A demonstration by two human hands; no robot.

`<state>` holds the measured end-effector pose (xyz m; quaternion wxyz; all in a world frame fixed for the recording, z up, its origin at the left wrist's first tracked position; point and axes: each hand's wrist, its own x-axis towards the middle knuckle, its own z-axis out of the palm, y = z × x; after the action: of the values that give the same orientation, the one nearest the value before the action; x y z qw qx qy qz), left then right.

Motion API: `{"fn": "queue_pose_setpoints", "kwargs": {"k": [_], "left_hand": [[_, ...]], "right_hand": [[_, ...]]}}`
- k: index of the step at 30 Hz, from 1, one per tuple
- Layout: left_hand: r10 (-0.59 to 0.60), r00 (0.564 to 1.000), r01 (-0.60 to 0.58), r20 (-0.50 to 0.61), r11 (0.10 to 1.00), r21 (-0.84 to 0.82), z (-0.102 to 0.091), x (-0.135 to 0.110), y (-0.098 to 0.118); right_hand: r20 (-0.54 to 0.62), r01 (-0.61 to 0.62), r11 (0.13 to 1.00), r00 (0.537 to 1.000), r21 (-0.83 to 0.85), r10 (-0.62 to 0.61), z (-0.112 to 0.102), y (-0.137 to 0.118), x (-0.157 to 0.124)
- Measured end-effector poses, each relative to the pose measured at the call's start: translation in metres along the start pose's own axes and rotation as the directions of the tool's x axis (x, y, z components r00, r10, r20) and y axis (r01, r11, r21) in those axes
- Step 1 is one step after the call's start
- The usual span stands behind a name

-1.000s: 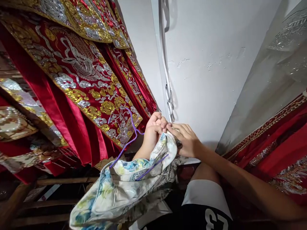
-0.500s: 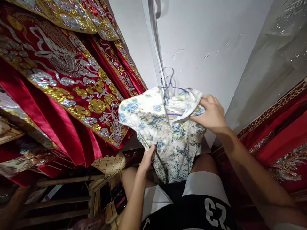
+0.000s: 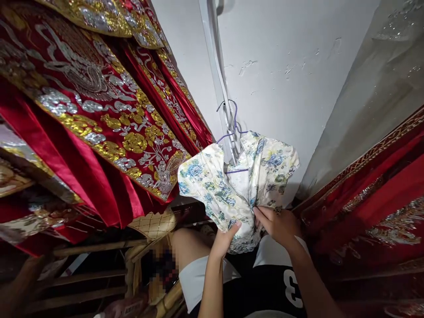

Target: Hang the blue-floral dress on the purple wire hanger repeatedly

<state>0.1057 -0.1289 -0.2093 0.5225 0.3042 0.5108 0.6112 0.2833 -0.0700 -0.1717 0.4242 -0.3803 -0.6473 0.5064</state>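
Note:
A short-sleeved white blouse [image 3: 217,190] with blue and green flowers hangs on a thin purple wire hanger [image 3: 236,119] above my lap. Both shoulders of the blouse lie over the hanger, and its V-shaped neckline falls open. My left hand [image 3: 225,240] grips the lower left side of the blouse, thumb on the front and the fingers hidden behind the cloth. My right hand [image 3: 273,223] pinches the front edge at the bottom of the neckline.
Red garments with gold and silver sequins [image 3: 132,141] hang close on the left. More red embroidered cloth [image 3: 380,194] is at the right. A white wall with a metal strip [image 3: 212,53] stands ahead. A bamboo chair [image 3: 132,260] is at the lower left.
My right hand has left the right shoulder of the blouse and moved down to the front edge. That shoulder now lies spread over the hanger. My left hand has shifted slightly right and down.

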Motion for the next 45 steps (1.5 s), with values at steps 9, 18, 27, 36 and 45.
{"fn": "queue_pose_setpoints", "kwargs": {"k": [9, 18, 27, 36, 45], "left_hand": [[0.073, 0.997, -0.075, 0.015, 0.968, 0.238, 0.0, -0.012, 0.007], [0.057, 0.995, -0.081, 0.078, 0.933, 0.351, 0.009, -0.021, 0.013], [0.584, 0.728, -0.299, -0.358, 0.741, 0.602, 0.022, -0.01, -0.017], [0.549, 0.834, -0.427, -0.052, 0.703, 0.569, 0.047, 0.033, -0.019], [0.581, 0.813, -0.451, -0.025, 0.656, 0.605, 0.058, 0.134, -0.011]], "right_hand": [[0.03, -0.043, 0.999, 0.999, 0.01, 0.043, 0.01, -0.004, 0.003], [-0.029, -0.016, 1.0, 0.999, 0.027, 0.017, 0.013, 0.004, 0.004], [0.103, -0.185, 0.941, 0.981, 0.283, 0.162, 0.014, 0.001, 0.005], [0.112, -0.172, 0.921, 0.984, 0.351, 0.141, 0.018, 0.0, 0.01], [0.093, -0.239, 0.928, 0.971, 0.285, 0.221, 0.016, 0.011, 0.016]]}}
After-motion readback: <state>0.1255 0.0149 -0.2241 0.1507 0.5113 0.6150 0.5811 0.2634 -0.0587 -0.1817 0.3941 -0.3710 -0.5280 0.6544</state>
